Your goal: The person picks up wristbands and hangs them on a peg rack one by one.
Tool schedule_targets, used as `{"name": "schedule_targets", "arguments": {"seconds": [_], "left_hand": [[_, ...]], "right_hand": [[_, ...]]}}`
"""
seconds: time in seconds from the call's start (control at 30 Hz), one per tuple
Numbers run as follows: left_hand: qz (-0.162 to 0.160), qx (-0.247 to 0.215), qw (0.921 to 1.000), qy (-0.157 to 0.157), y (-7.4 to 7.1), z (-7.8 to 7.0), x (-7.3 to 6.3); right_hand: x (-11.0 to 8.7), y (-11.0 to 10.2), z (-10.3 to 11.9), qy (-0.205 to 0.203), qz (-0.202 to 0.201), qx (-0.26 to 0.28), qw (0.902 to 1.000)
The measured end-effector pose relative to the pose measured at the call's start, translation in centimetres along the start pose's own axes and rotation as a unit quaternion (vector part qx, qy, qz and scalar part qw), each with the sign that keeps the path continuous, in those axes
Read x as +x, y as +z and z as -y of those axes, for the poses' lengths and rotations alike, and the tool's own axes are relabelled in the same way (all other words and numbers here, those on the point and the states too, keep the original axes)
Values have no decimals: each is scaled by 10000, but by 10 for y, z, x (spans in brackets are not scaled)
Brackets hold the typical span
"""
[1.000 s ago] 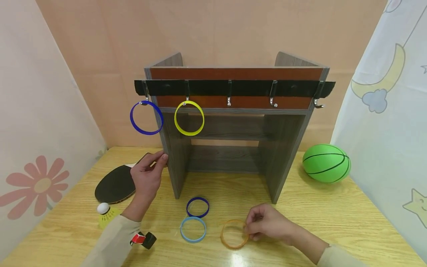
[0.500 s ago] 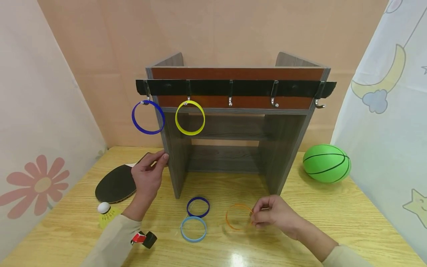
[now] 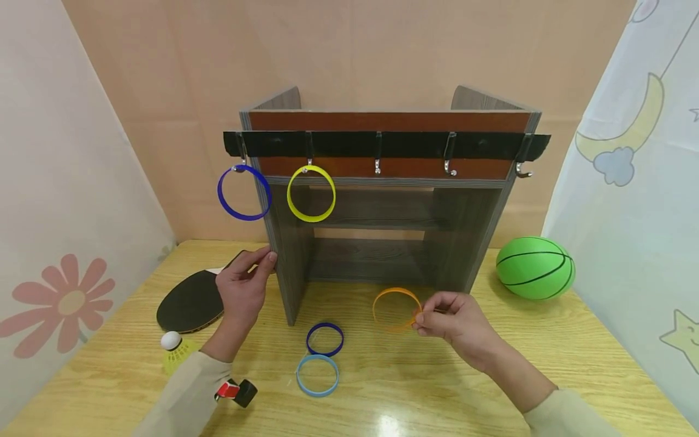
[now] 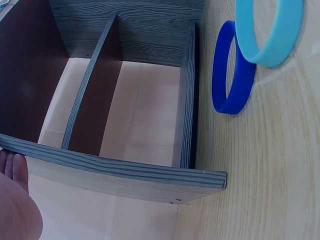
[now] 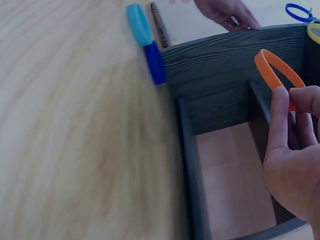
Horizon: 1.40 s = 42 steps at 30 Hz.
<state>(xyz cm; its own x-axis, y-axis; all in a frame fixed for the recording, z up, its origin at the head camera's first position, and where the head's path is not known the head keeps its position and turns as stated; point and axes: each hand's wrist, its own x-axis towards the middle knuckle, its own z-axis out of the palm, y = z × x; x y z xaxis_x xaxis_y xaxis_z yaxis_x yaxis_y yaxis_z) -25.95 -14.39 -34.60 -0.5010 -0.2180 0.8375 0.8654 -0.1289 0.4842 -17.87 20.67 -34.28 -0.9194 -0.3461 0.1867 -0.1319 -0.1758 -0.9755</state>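
My right hand [image 3: 459, 325] pinches an orange wristband [image 3: 397, 291] by its right side, raised in front of the grey wooden shelf [image 3: 474, 243]. In the right wrist view the orange wristband [image 5: 272, 75] stands out from between thumb and fingertips. With thumb and fingers, my left hand [image 3: 246, 282] grips the front edge of the shelf's left side panel. A dark blue wristband [image 3: 244, 216] hangs on the leftmost hook, a yellow wristband [image 3: 311, 218] on the second. On the table, a light blue wristband [image 3: 318, 394] lies against another dark blue wristband [image 3: 341, 340].
Three bare hooks [image 3: 378, 167] line the right part of the black strip [image 3: 344, 144] across the shelf. Left of it lie a black table tennis bat [image 3: 188, 303] and a yellow shuttlecock [image 3: 177, 352]. A green ball [image 3: 535, 267] sits at the right.
My right hand has lifted the orange wristband off the table, moving it up and away toward the shelf. My left hand stays at the side panel.
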Motion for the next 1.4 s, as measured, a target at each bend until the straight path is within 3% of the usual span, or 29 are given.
{"name": "schedule_targets", "arguments": {"seconds": [0.13,0.33,0.87,1.1,1.4], "left_hand": [[12,-185,9998,54,0,1,-1],[2,-106,9999,49,0,2,0],[20,67,10000,20,0,0,-1],[30,85,10000,4,-1,-1,0],[17,200,9998,-9,-1,-1,-1]], "right_hand": [[6,7,12,-383,-12,411,9984],[14,17,29,-865,243,1042,9905],[33,48,72,-1679,18,1707,9709],[46,64,94,-1928,-2,1875,9632],[62,69,104,-1946,-91,2219,9554]]}}
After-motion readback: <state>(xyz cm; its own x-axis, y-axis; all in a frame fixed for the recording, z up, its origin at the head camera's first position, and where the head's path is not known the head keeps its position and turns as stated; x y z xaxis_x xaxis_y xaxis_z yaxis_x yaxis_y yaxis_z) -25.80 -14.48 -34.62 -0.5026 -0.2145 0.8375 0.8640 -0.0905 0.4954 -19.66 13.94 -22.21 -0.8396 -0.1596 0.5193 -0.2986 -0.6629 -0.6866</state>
